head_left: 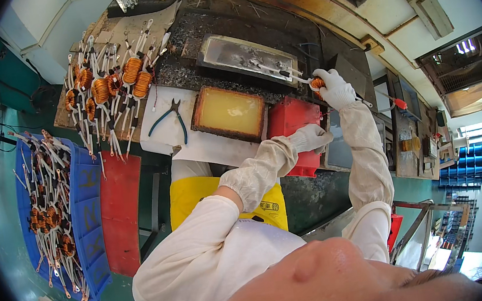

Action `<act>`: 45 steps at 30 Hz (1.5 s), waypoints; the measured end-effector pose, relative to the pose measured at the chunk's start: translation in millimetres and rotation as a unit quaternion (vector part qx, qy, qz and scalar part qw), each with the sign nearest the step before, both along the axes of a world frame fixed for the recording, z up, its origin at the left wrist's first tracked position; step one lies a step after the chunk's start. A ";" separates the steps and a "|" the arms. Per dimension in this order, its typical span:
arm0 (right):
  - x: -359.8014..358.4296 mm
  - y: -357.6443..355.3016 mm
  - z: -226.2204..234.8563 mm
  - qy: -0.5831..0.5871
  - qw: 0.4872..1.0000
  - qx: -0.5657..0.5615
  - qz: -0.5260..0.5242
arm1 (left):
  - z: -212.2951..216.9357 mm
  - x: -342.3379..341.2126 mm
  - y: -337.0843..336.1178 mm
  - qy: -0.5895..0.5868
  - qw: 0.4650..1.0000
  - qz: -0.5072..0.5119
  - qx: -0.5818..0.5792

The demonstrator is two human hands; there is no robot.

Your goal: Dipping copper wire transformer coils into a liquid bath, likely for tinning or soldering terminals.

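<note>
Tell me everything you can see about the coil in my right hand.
The coil is a small ring wound in what looks like orange-copper wire, partly hidden by the white-gloved right hand, whose fingers hold it. Thin whitish leads with a dark band run leftward from it, over the right end of the silvery trough. The ring itself sits just beyond that end. Whether the lead tips touch the trough's contents, I can't tell.

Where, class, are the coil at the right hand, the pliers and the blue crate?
Coil [317, 83]: head view, on its copper-coloured winding.
Pliers [175, 107]: head view, near the pivot.
Blue crate [90, 216]: head view, on its right-hand wall.
</note>
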State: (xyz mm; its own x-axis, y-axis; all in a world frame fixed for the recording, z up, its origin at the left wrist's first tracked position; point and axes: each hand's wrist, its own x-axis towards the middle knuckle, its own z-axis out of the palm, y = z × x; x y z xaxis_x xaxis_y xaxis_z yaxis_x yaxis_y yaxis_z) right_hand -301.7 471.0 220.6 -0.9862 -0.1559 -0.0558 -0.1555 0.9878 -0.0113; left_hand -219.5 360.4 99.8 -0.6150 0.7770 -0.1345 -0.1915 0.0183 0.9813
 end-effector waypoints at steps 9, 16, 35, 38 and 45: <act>-3.4 -1.2 -7.8 -0.036 0.999 0.002 -0.037 | 0.8 -0.2 0.3 0.008 1.000 0.001 0.008; 0.8 3.9 -6.3 -0.023 1.000 -0.004 -0.021 | 0.2 0.0 0.4 0.005 1.000 0.006 0.018; 40.5 31.7 19.0 0.006 0.999 0.003 -0.039 | 1.9 -1.0 1.4 -0.016 1.000 0.010 -0.003; 48.4 37.0 21.0 0.011 0.999 -0.003 -0.049 | 3.8 -0.3 0.4 -0.022 1.000 0.011 0.004; 83.1 72.9 12.7 0.052 0.995 -0.072 -0.047 | -9.1 -2.0 4.2 -0.027 0.999 0.024 0.034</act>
